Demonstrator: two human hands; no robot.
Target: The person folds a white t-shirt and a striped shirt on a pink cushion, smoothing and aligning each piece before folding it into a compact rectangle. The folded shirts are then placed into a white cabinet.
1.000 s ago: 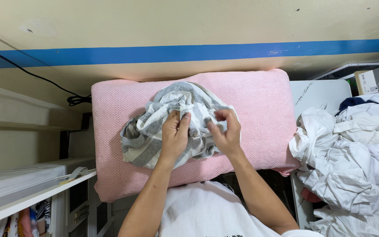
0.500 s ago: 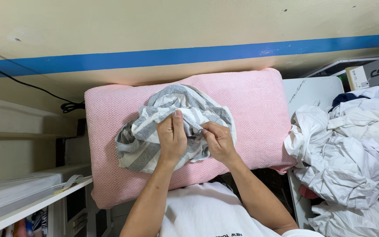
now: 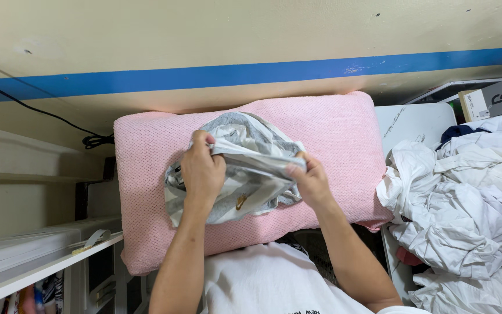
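In the head view, the person is standing over a pink padded board (image 3: 344, 151) and is working on a grey and white striped garment (image 3: 245, 168) that is lying crumpled near the middle of it. The left hand (image 3: 203, 171) is gripping the garment at about 9 o'clock of the bundle, with the fingers clenched around a fold of cloth. The right hand (image 3: 311, 181) is holding the edge at about 3 o'clock, fingers pinched on the hem.

Compared with half a second ago, the hands are now standing apart. Before, they were close together on top of the bundle, picking at one spot. Now the cloth between them is stretching into a flat band, so the garment seems to be opening out of its crumpled shape. A small orange mark is now showing on the lower part of the fabric; it was not visible earlier, and I cannot tell well what it is, perhaps a small print or label.

At 3 o'clock of the board, a heap of white clothes (image 3: 460, 215) is lying as before. A black cable (image 3: 88, 139) is hanging at 9 o'clock, and a blue stripe (image 3: 251, 72) is running along the wall at 12 o'clock.
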